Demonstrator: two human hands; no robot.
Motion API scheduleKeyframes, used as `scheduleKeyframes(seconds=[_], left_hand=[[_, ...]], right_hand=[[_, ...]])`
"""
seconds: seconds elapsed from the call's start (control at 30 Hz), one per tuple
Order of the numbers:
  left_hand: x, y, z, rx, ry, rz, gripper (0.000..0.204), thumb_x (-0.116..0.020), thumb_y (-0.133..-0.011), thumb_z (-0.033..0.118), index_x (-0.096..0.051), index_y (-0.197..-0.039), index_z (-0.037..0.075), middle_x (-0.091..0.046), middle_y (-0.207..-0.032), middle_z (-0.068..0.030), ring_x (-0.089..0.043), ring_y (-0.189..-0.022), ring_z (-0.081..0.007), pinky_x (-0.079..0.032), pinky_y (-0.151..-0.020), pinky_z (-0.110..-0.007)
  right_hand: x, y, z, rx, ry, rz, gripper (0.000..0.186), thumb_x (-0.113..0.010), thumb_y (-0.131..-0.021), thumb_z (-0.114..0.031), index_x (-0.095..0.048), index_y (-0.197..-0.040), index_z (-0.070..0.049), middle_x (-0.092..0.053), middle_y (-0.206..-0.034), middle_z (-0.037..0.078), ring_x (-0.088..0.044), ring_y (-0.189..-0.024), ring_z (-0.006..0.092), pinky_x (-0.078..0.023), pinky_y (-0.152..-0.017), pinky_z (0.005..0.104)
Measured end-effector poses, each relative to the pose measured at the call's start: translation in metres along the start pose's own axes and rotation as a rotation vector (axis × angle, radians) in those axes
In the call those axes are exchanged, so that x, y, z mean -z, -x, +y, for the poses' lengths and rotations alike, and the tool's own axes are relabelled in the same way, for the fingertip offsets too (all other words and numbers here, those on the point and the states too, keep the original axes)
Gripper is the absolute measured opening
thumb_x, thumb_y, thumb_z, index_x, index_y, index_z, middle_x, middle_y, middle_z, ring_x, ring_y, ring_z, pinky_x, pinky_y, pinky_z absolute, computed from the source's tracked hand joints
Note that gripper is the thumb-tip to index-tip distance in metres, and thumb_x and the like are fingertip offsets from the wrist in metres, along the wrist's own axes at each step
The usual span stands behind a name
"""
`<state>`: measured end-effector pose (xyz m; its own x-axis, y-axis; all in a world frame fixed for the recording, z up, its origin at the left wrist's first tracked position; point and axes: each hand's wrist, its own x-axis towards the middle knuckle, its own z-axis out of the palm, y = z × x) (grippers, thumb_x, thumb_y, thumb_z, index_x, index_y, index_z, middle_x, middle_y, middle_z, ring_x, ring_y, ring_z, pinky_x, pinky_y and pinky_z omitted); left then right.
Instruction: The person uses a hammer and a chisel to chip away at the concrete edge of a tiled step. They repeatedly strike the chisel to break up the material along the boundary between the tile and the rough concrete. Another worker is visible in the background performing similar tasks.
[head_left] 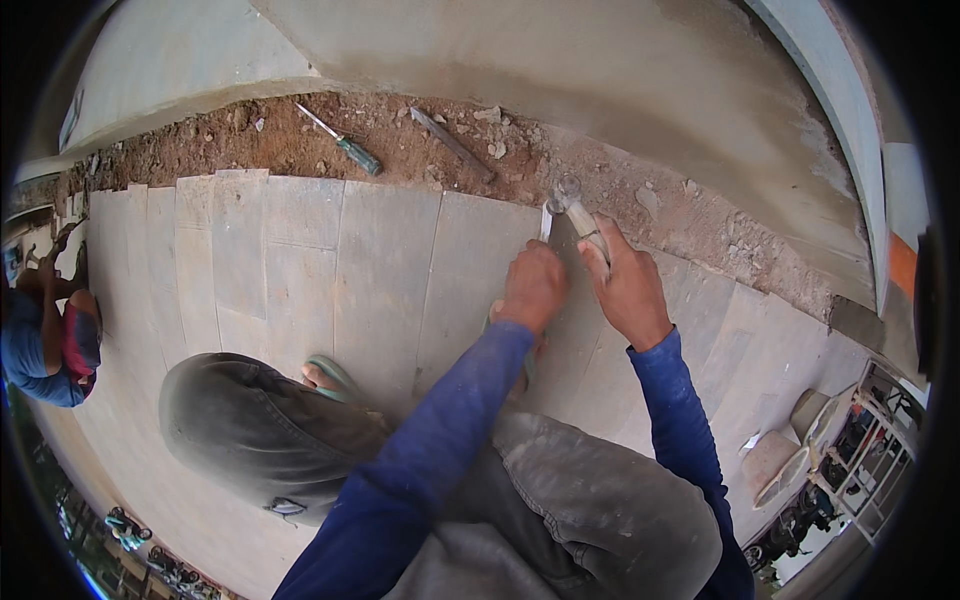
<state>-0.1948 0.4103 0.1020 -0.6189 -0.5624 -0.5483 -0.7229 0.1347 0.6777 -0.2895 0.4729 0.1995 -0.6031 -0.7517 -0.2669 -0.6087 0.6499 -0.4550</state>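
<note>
Nearest, left hand (pixel 533 287) closed round a narrow silvery metal tool (pixel 546 224); right hand (pixel 632 285) gripping a pale-handled, metal-headed hammer (pixel 581 218), head beside that tool, contact unclear; under both, grey rectangular slabs (pixel 385 265); beyond, on reddish-brown dirt (pixel 268 150), a green-handled screwdriver (pixel 357 154) and grey metal bar (pixel 452 144).

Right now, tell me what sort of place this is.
Likely a construction or repair site: pale grey rectangular slabs border a strip of rough reddish-brown soil, and the right hand grips a pale-handled, metal-headed hammer.
</note>
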Motion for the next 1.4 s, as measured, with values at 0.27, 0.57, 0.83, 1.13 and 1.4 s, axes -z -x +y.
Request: scheduleKeyframes(seconds=[0.27, 0.57, 0.83, 1.13, 1.4], left_hand=[[0.051, -0.026, 0.017, -0.215, -0.133, -0.333, 0.028, -0.055, -0.092, 0.016, -0.057, -0.104, -0.01, -0.067, -0.092, -0.0337, -0.07, -0.09, -0.0441, -0.055, -0.077, -0.05], [0.01, 0.054, 0.01, 0.003, -0.075, -0.029, 0.028, -0.05, -0.098, 0.021, -0.053, -0.103, -0.006, -0.068, -0.084, -0.0302, -0.069, -0.081, -0.048, -0.056, -0.074, -0.052], [-0.01, 0.054, -0.022, -0.063, -0.208, 0.066, 0.025, -0.044, -0.097, 0.015, -0.056, -0.1, -0.006, -0.069, -0.076, -0.0231, -0.07, -0.069, -0.0389, -0.055, -0.064, -0.046], [0.005, 0.052, -0.014, 0.051, -0.077, -0.095, 0.027, -0.063, -0.085, 0.011, -0.054, -0.104, -0.008, -0.068, -0.093, -0.032, -0.069, -0.09, -0.0462, -0.056, -0.081, -0.049], [-0.003, 0.048, -0.028, 0.096, -0.045, -0.056, 0.029, -0.064, -0.086, 0.012, -0.054, -0.104, -0.009, -0.069, -0.092, -0.0305, -0.069, -0.089, -0.0458, -0.056, -0.082, -0.049]], right_hand=[[0.027, 0.017, -0.018, -0.156, -0.205, 0.187, 0.047, -0.053, -0.103, -0.035, -0.052, -0.137, -0.002, -0.063, -0.073, 0.02, -0.065, -0.064, 0.031, -0.048, -0.062, 0.0414], [0.014, 0.075, 0.024, -0.355, -0.386, 0.224, 0.044, -0.053, -0.105, -0.033, -0.05, -0.14, -0.006, -0.043, -0.069, -0.005, -0.035, -0.05, 0.0015, -0.028, -0.043, 0.0193], [0.016, 0.08, 0.008, -0.438, -0.377, 0.138, 0.039, -0.05, -0.105, -0.027, -0.052, -0.136, -0.005, -0.063, -0.081, 0.015, -0.057, -0.069, 0.0201, -0.046, -0.066, 0.0338], [-0.002, 0.076, -0.019, -0.12, -0.367, 0.157, 0.042, -0.054, -0.103, -0.028, -0.05, -0.138, -0.004, -0.067, -0.088, 0.022, -0.068, -0.077, 0.0354, -0.05, -0.069, 0.0392], [-0.008, 0.057, -0.018, -0.027, -0.243, 0.116, 0.042, -0.056, -0.101, -0.024, -0.05, -0.138, -0.003, -0.066, -0.079, 0.024, -0.068, -0.071, 0.0414, -0.05, -0.062, 0.0441]])
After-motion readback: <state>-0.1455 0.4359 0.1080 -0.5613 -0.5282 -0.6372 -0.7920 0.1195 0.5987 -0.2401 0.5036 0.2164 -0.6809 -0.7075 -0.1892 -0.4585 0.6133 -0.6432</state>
